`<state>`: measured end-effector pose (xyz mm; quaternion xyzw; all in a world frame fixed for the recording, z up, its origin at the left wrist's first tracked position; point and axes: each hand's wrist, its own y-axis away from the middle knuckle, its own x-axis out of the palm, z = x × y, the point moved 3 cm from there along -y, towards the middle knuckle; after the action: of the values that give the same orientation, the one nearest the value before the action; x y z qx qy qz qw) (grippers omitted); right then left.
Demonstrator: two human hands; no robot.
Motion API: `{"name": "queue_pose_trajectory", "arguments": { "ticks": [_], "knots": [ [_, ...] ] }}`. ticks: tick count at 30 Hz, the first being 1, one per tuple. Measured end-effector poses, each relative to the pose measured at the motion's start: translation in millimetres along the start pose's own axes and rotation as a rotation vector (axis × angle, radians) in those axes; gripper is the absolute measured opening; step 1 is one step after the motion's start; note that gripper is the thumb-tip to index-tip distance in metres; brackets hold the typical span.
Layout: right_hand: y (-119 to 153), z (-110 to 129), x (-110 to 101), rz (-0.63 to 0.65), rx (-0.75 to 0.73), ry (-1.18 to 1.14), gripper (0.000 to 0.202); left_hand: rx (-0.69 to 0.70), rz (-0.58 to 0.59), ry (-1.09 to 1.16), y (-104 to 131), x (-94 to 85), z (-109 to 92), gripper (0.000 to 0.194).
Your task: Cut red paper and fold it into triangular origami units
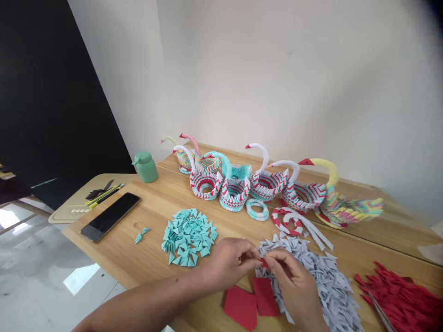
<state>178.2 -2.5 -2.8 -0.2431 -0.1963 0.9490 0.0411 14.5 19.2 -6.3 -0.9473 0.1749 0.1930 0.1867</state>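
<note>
A small piece of red paper (264, 263) is pinched between the fingertips of my left hand (230, 260) and my right hand (294, 281). Both hands are closed on it, and the fingers cover most of its shape. Below them, flat red paper sheets (241, 308) lie on the wooden table. Under and beyond my right hand spreads a large heap of pale grey-white folded paper triangles (332, 281). To the left of my left hand sits a pile of turquoise folded paper triangles (189, 235).
Several folded-paper swans (206, 182) stand along the back, with paper rings (257, 210) before them. Scissors (380, 311) rest by a red paper heap (401, 295) at right. A phone (110, 216), green container (145, 167) and pens (105, 196) are at left.
</note>
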Motion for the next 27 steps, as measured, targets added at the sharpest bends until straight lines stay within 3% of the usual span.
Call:
{"name": "queue_pose_trajectory", "arguments": {
  "ticks": [11,20,27],
  "knots": [
    [3.7,8.9,1.0,-0.025,-0.275,0.156,0.015,0.130,-0.016,-0.263,-0.8,-1.7,-1.6,0.006],
    [3.6,12.5,0.0,-0.041,-0.265,0.142,0.015,0.247,-0.047,-0.267,-0.4,-1.7,-2.2,0.003],
    [4.1,10.7,0.2,-0.022,-0.285,0.150,0.015,0.116,0.002,-0.176,1.0,-1.8,-1.9,0.002]
  ]
}}
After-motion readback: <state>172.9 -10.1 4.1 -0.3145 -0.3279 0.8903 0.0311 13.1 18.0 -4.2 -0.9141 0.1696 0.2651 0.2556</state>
